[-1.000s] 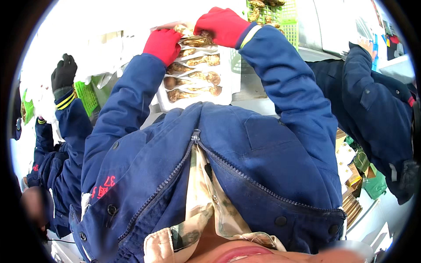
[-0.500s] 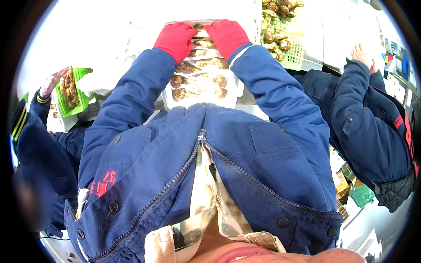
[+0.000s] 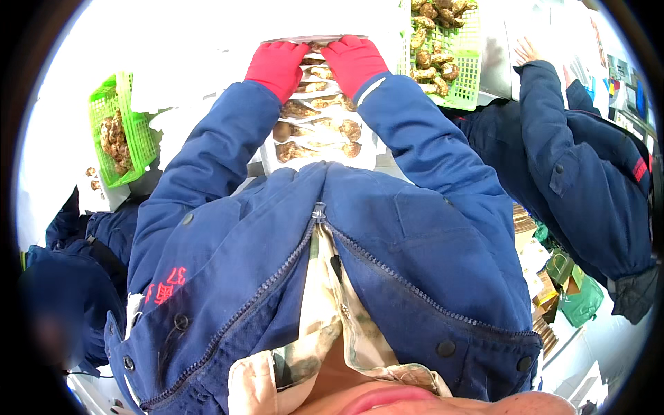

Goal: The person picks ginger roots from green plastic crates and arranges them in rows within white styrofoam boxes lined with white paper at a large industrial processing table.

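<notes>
Brown mushrooms lie in rows in a white tray in front of me, with white paper strips between the rows. At its far end are both my hands in red gloves. My left hand covers the left part of the farthest row, fingers curled in. My right hand mirrors it on the right, its fingers bent down and closed too. A piece of mushroom shows in the narrow gap between the hands. The gloves hide what the fingertips grip.
Right of the tray stands a green basket of mushrooms; another green basket with mushrooms tilts at the left. Co-workers in dark blue jackets stand on both sides, one resting a hand on the white table. Boxes lie low at the right.
My hands stay at the far row, their fingers a little lower. At the left, the co-worker's hand has left the green basket, which has turned. The right co-worker's arm has shifted left.
</notes>
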### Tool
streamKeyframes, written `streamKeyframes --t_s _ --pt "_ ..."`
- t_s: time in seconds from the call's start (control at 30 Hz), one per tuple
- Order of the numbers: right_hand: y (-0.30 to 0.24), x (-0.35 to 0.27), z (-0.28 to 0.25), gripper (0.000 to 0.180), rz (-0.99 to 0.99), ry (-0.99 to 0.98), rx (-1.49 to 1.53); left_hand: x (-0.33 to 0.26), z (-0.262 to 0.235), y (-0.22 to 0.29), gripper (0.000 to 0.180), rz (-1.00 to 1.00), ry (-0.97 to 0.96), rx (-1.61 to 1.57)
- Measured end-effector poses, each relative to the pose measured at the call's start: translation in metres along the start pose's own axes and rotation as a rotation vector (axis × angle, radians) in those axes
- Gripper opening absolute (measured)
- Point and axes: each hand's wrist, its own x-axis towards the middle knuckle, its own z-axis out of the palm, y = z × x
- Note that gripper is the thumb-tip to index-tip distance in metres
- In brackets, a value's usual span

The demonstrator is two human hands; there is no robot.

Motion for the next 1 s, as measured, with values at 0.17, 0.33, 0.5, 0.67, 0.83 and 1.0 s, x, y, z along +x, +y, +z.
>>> streamKeyframes --t_s 0.17,0.33,0.5,0.67,0.83,1.0 --pt "-0.002 0.000 -0.001 0.039 -0.046 0.014 0.008 -0.007 -0.007 -0.007 0.040 0.098 0.041 0.034" --pt "-0.005 -0.002 -0.008 0.040 -0.011 -0.039 0.163 -0.008 -0.004 -0.012 0.045 0.082 -0.059 0.093" --pt "-0.004 -0.030 -0.020 0.053 0.051 0.141 0.260 -0.043 -0.032 0.003 0.065 -0.026 -0.034 0.147" --pt "-0.036 -0.026 -0.002 0.067 0.083 -0.164 0.030 -0.035 -0.012 0.024 0.077 0.002 -0.251 0.258" --pt "-0.036 -0.033 0.001 0.069 0.065 -0.052 0.011 -0.037 -0.012 0.030 0.076 -0.043 -0.280 0.282" --pt "-0.059 -0.047 -0.002 0.066 -0.014 -0.120 0.071 -0.064 -0.015 0.051 0.079 -0.054 -0.258 0.190"
